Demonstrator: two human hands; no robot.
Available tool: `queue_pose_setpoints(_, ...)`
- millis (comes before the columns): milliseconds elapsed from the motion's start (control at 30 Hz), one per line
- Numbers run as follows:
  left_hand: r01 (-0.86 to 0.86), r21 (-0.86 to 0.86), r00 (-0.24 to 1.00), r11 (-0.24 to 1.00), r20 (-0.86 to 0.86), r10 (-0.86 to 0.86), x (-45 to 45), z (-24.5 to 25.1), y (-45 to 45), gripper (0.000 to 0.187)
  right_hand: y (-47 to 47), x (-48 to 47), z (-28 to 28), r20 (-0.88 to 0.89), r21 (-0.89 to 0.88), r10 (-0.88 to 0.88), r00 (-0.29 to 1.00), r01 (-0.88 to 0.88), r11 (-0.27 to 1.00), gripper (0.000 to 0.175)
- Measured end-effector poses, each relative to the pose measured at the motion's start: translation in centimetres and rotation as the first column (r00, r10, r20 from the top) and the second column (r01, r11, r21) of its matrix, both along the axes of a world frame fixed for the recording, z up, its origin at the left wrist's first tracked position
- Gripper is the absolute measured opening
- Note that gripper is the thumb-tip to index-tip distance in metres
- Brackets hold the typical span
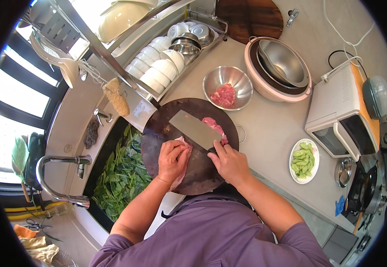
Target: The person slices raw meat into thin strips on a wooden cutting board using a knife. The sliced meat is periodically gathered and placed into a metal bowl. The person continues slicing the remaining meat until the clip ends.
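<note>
A dark round chopping board lies in front of me. My right hand grips the dark handle of a broad Chinese cleaver, whose blade lies nearly flat and points to the upper left. On the board's left half, my left hand has its fingers bent over a strip of raw meat and hides part of it. Cut pieces of raw meat rest beyond the blade, on the right. A stainless steel bowl behind the board holds more raw meat.
Left of the board, a sink holds leafy greens beside a chrome faucet. A dish rack with white bowls stands behind. To the right are nested basins, an oval plate of cut green vegetables and a toaster oven.
</note>
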State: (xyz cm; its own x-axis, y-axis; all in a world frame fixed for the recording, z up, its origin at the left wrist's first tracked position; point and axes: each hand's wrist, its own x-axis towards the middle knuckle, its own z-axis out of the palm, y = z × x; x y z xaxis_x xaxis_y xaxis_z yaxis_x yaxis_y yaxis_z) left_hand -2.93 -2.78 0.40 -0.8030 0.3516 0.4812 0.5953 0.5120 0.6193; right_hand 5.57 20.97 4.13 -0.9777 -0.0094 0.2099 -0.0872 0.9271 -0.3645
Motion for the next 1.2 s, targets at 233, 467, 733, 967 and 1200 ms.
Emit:
queue_pose_setpoints(233,-0.010,0.012,1.000,1.000,0.008,0.010,0.0,-0.1,0.1,0.013,2.5,2.1,1.5,0.554,-0.805,0.183,0.812,0.466,0.369,0.036)
queue_pose_setpoints(467,-0.009,0.031,1.000,0.999,0.004,0.009,0.0,-0.1,0.1,0.015,9.4,-0.2,0.9,0.651,-0.735,0.349,0.674,0.675,0.069,0.053)
queue_pose_setpoints(733,0.003,0.010,1.000,1.000,-0.013,-0.002,0.0,-0.2,0.0,0.016,9.9,0.3,2.6,0.674,-0.738,0.183,0.716,0.646,0.194,0.047)
queue_pose_setpoints(967,-0.001,-0.002,1.000,1.000,-0.018,0.001,-0.1,-0.1,0.2,0.016,7.4,-2.5,1.6,0.547,-0.837,0.202,0.812,0.526,0.150,0.047)
queue_pose_setpoints(1200,0.000,-0.006,1.000,1.000,-0.017,0.000,0.0,-0.2,0.0,0.016,6.0,-6.0,-0.6,0.591,-0.783,0.130,0.796,0.527,0.332,0.042)
